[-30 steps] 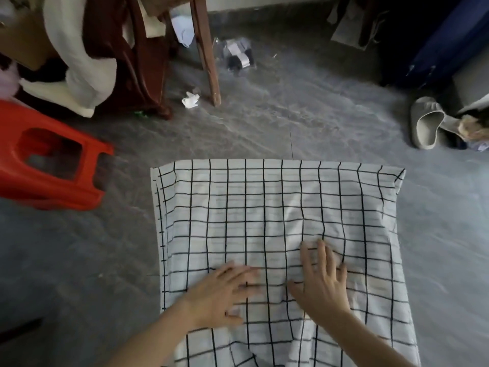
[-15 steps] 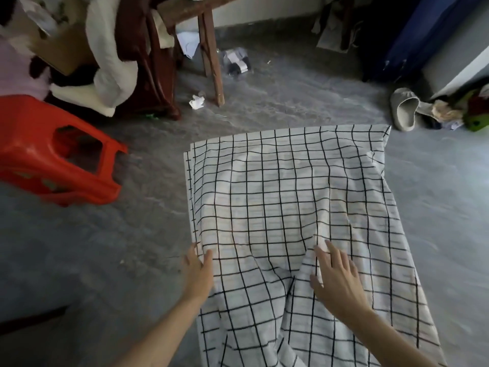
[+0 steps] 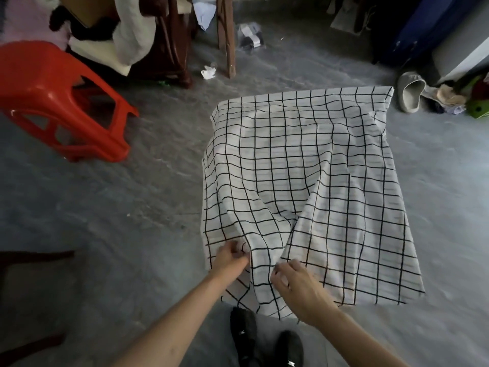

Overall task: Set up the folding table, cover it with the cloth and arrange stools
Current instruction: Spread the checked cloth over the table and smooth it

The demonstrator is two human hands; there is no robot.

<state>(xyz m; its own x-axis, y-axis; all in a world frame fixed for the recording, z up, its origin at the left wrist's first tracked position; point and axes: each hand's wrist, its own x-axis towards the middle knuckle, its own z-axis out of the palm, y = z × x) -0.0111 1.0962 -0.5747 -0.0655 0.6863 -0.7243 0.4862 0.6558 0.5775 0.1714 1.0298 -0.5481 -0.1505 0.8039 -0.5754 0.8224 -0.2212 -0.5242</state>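
The checked cloth point(image 3: 304, 165) covers the table fully, in the middle-right of the view. The left hand point(image 3: 231, 256) pinches its near edge at 7 o'clock; the right hand point(image 3: 296, 283) grasps a fold just beside. A red stool point(image 3: 53, 102) lies tipped at 10 o'clock.

Both hands point(image 3: 264, 268) pinch the checked cloth's point(image 3: 304, 165) near edge.
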